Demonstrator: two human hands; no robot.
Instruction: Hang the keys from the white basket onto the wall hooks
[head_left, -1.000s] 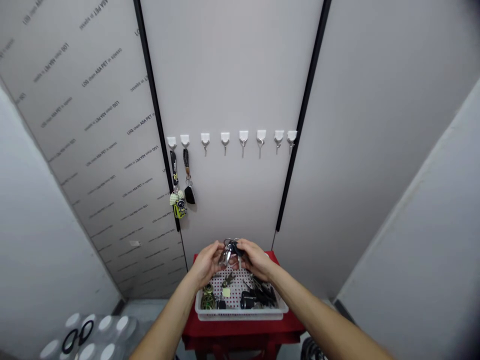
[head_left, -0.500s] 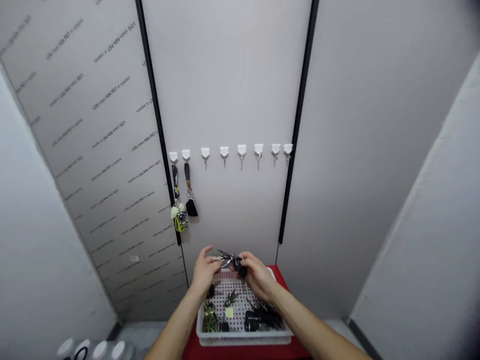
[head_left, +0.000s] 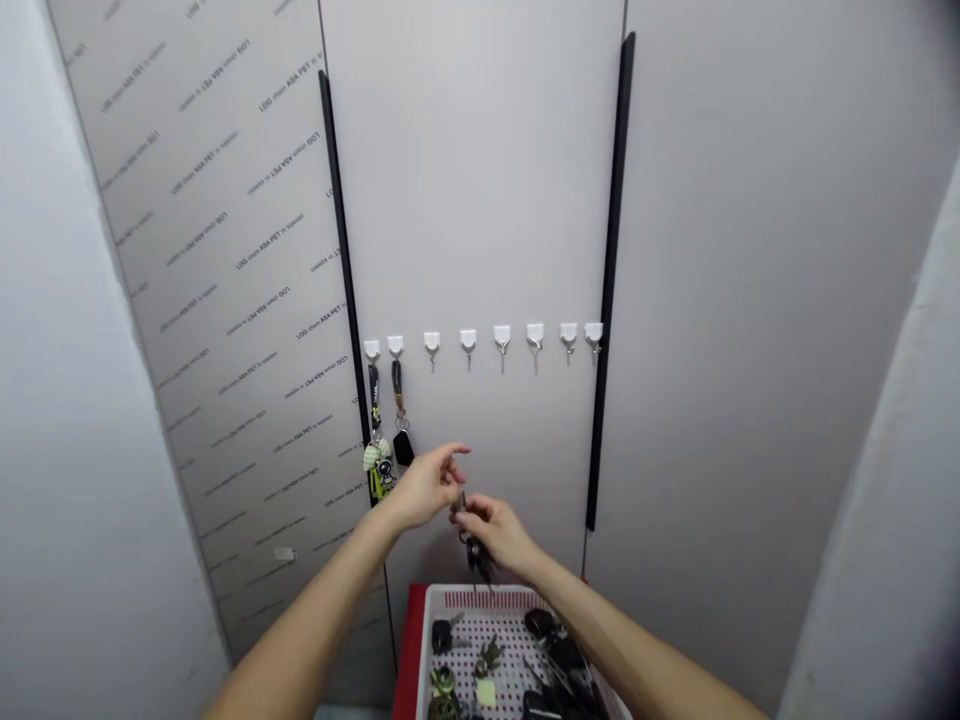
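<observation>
- The right hand [head_left: 495,530] pinches a bunch of keys [head_left: 471,540] between fingers and thumb, a black fob dangling lowest.
- The left hand [head_left: 427,487] is open, fingers spread, just beside the keys.
- Below them sits a white basket [head_left: 487,592] of more keys on a red desk [head_left: 409,650].
- Above them, 8 white hooks [head_left: 502,338] line the wall; the 2 leftmost carry keychains [head_left: 381,465].
</observation>
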